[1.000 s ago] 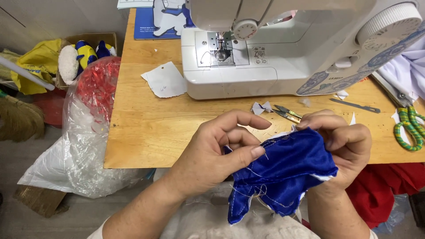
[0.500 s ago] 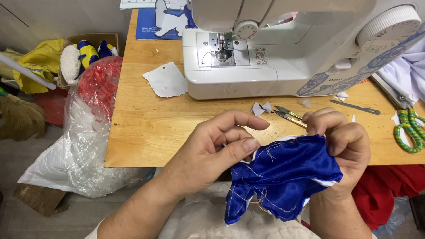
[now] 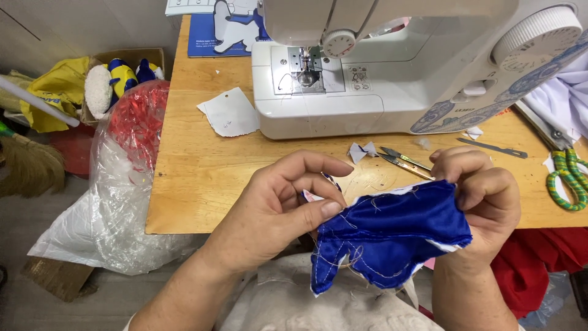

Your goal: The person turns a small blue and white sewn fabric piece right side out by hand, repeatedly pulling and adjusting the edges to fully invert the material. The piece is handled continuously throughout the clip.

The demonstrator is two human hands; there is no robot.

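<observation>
Both hands have barely shifted: left hand (image 3: 278,205) pinches the blue fabric piece (image 3: 392,236) at lower centre, right hand (image 3: 484,205) grips its far edge, fingertips hidden behind cloth, before the worktop (image 3: 196,178).

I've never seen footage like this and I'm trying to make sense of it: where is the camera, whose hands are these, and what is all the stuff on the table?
The camera sits on a person's head and looks down, so both hands are that person's own. The left hand and the right hand hold a small piece of shiny blue fabric with white stitching and loose threads, each pinching one end of it, just in front of the table edge.

Beyond them is a wooden table. On it stands a white sewing machine. Near it lie a white paper scrap, small thread snips, a thin metal tool and, at the right edge, scissors with green handles. Left of the table, a clear plastic bag stands on the floor.
</observation>
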